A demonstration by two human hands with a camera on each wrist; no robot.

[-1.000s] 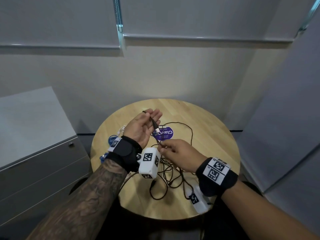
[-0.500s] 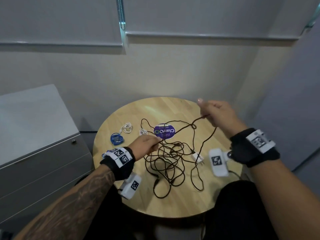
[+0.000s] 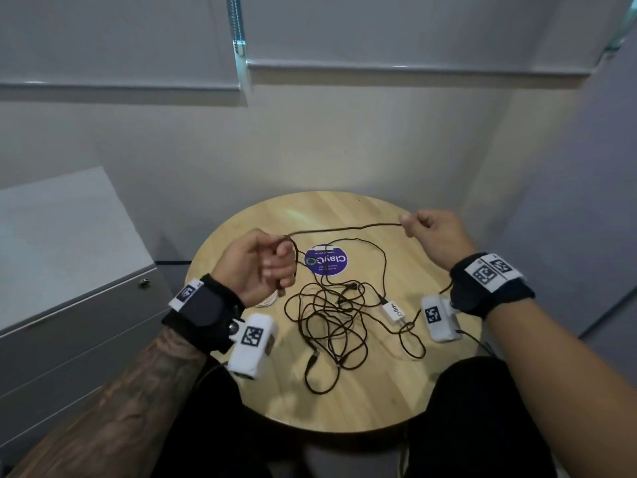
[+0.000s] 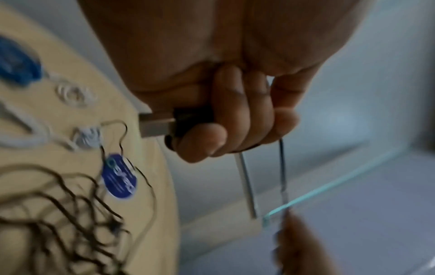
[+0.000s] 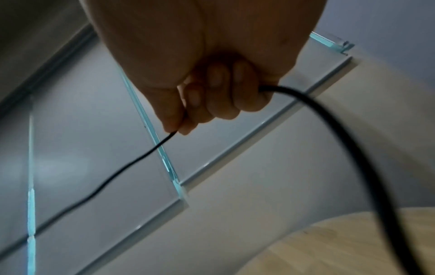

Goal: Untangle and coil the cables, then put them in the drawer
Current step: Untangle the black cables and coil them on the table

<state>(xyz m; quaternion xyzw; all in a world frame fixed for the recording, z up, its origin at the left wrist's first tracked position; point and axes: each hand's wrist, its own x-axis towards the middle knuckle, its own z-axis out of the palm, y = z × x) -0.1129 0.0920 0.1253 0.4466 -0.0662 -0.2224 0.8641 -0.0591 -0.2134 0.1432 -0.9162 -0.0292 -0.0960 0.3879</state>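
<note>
A grey cabinet point(image 3: 69, 270) with closed drawers stands at the far left, beside the round wooden surface point(image 3: 344, 391). Near the surface's left edge the left wrist view shows, blurred, a blue cable bundle point(image 4: 18, 68) and small white coiled cables point(image 4: 75, 94). The left hand point(image 3: 256, 267) is raised above the surface with its fingers curled round the black cable point(image 3: 344, 229), and that view shows a metal plug point(image 4: 157, 124) poking out of the fist. From there the cable runs nearly taut across to the right hand point(image 3: 434, 236), which pinches it between thumb and curled fingers. Below this span, the rest of the cable lies in a loose tangle point(image 3: 331, 315) on the surface, just in front of a purple round sticker point(image 3: 325, 260). A small white adapter point(image 3: 393, 312) lies at the tangle's right side.
</note>
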